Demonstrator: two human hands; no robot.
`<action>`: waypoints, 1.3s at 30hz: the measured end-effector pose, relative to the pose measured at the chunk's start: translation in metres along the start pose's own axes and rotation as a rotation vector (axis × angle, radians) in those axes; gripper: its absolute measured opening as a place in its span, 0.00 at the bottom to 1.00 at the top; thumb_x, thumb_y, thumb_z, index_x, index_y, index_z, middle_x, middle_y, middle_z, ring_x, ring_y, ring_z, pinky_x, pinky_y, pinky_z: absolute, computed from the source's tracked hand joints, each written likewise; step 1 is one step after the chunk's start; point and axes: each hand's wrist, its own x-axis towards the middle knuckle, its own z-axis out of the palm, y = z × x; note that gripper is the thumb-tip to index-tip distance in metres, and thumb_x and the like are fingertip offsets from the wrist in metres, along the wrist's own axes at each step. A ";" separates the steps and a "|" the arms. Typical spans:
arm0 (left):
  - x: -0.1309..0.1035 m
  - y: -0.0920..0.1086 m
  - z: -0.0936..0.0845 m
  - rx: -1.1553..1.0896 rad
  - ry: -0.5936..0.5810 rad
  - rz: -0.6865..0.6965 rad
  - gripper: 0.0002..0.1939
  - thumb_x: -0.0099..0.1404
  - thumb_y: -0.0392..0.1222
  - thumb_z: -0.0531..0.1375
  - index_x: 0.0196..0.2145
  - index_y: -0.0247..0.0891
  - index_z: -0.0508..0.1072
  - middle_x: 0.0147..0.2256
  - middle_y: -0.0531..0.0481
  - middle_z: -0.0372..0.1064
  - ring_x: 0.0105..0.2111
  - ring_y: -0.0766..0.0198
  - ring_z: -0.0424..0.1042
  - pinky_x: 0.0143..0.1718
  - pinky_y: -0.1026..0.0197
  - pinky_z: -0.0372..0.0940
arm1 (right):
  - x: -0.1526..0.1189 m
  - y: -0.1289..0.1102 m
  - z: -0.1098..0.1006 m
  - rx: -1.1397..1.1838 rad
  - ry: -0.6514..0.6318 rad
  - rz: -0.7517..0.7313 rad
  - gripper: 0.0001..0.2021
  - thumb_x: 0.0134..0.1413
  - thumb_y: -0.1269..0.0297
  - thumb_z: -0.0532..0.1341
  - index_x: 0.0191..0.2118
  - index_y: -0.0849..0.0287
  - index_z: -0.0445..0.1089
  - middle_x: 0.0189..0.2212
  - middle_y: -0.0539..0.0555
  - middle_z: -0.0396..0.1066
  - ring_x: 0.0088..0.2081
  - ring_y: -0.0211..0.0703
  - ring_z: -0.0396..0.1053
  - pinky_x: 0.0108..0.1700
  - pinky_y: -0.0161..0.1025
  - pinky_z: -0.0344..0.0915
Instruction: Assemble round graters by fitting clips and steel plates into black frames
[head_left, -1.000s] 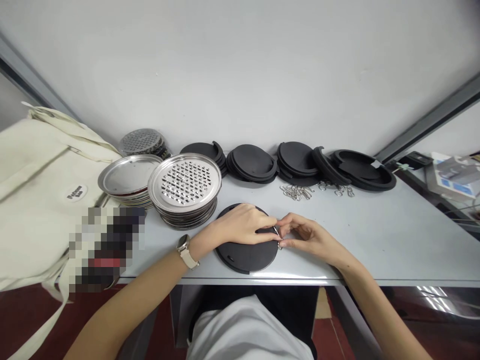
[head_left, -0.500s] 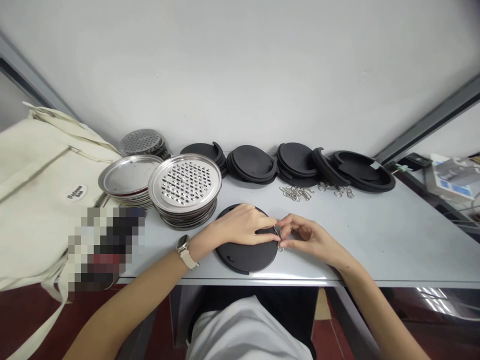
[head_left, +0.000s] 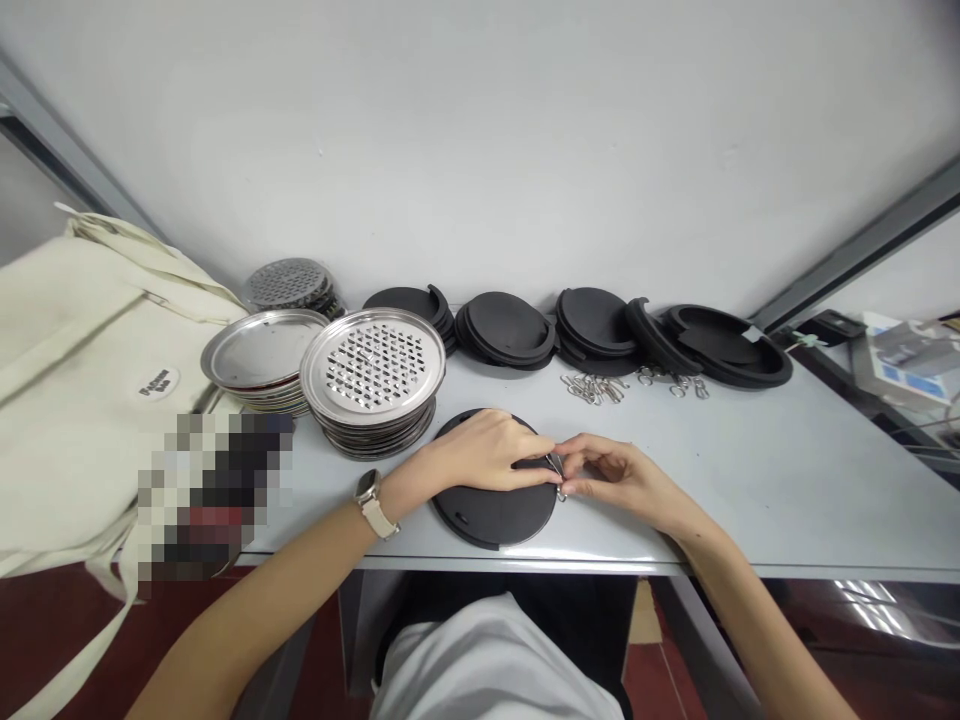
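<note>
A flat, round black disc (head_left: pixel 499 515) lies on the table near its front edge. My left hand (head_left: pixel 487 450) rests across the disc, its thumb and forefinger closing on a small metal clip (head_left: pixel 556 463) at the disc's right edge. From the other side my right hand (head_left: pixel 619 475) pinches the same clip, thumb and fingertips nearly meeting the left ones. A small ring (head_left: pixel 561 494) hangs at the clip's lower end. Fingertips cover part of the clip, so I cannot tell whether it passes through the disc.
Left of the disc stand a stack of round metal graters (head_left: pixel 375 375) and a stack of metal discs (head_left: pixel 262 350). More graters (head_left: pixel 289 283) sit behind. Black round covers (head_left: pixel 506 325) line the wall, with loose metal clips (head_left: pixel 595 388) before them. A cream bag (head_left: pixel 90 380) lies left.
Both hands stay at the clip with almost the same grip. The whole view has shifted very slightly; nothing else visibly moves.
</note>
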 end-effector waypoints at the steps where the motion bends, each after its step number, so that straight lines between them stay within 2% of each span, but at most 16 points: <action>1: 0.000 0.000 0.000 0.002 0.001 -0.001 0.16 0.68 0.51 0.56 0.28 0.38 0.69 0.22 0.53 0.66 0.24 0.66 0.67 0.25 0.62 0.48 | 0.000 0.000 0.000 0.000 0.000 0.003 0.18 0.50 0.54 0.69 0.45 0.56 0.72 0.32 0.52 0.73 0.37 0.46 0.71 0.46 0.45 0.67; 9: 0.000 0.000 0.001 0.010 0.000 -0.001 0.17 0.69 0.53 0.55 0.29 0.38 0.68 0.22 0.53 0.67 0.25 0.65 0.67 0.25 0.62 0.48 | 0.000 0.001 -0.001 0.021 0.001 0.007 0.17 0.51 0.56 0.69 0.45 0.56 0.72 0.31 0.52 0.74 0.36 0.45 0.72 0.45 0.44 0.67; 17: 0.000 0.000 0.000 0.002 0.000 -0.003 0.15 0.69 0.51 0.56 0.31 0.38 0.70 0.23 0.53 0.68 0.25 0.65 0.68 0.25 0.62 0.49 | 0.001 -0.001 -0.001 0.003 0.002 0.019 0.20 0.48 0.51 0.69 0.44 0.57 0.73 0.31 0.53 0.75 0.36 0.47 0.73 0.44 0.45 0.68; 28: 0.000 0.000 0.000 -0.008 -0.005 0.002 0.15 0.69 0.51 0.56 0.29 0.38 0.69 0.23 0.53 0.67 0.25 0.65 0.67 0.25 0.62 0.48 | 0.001 0.004 -0.003 0.045 -0.016 0.001 0.16 0.49 0.58 0.70 0.44 0.56 0.73 0.30 0.51 0.75 0.36 0.44 0.72 0.44 0.43 0.67; 39: -0.001 0.001 -0.001 0.000 -0.002 0.002 0.15 0.68 0.51 0.56 0.29 0.38 0.69 0.22 0.54 0.67 0.24 0.66 0.67 0.25 0.62 0.48 | 0.001 0.003 -0.001 0.016 -0.021 -0.005 0.15 0.50 0.59 0.70 0.43 0.56 0.70 0.30 0.50 0.74 0.36 0.43 0.72 0.44 0.41 0.65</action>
